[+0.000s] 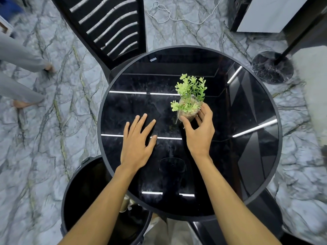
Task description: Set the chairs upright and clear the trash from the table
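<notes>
A round black glossy table (261, 156) fills the middle of the view. On it stands a small clear cup with a green artificial plant (190, 96). My right hand (200, 131) grips the cup's base with thumb and fingers. My left hand (137, 138) hovers flat over the tabletop to the left, fingers spread and holding nothing. A black slatted chair (109, 27) stands upright behind the table. A black round trash bin (85, 188) sits at the table's near left, with crumpled trash (126, 203) inside it.
Another person's grey trouser legs and bare feet (23, 101) are on the marble floor at the left. A lamp stand's round black base (271, 68) is at the right. A white cord (169, 16) lies on the floor behind. A white-fronted cabinet (269, 13) stands at the far right.
</notes>
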